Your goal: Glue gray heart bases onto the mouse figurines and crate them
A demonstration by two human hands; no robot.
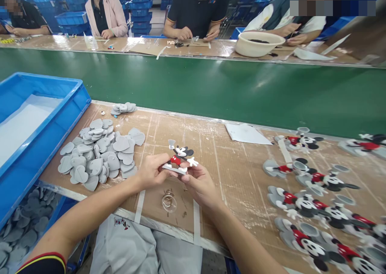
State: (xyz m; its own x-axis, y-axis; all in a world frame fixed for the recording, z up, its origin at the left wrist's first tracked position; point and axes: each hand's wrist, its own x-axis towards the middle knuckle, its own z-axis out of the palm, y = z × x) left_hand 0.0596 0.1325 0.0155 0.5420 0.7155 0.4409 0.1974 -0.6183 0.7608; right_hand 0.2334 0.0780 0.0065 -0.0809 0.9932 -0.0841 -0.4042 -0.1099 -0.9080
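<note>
Between my two hands, just above the cardboard-covered table, stands a Mickey Mouse figurine (176, 159) with red shorts, black ears and a small grey cup raised on one side. It is upright on a flat grey base. My left hand (153, 170) pinches the left end of that base. On the other end, my right hand (200, 183) closes its thumb and fingers around the base edge, near the white glove. Below them a small clear round dish (169, 202) rests on the cardboard. To the left lies a heap of grey heart-shaped bases (102, 153).
Several finished-looking figurines (313, 205) lie on their backs at the right. A blue crate (45, 105) stands at the left, and a white paper (247, 134) lies near the green conveyor belt (193, 85). Across the belt, several people work beside a cream basin (257, 44).
</note>
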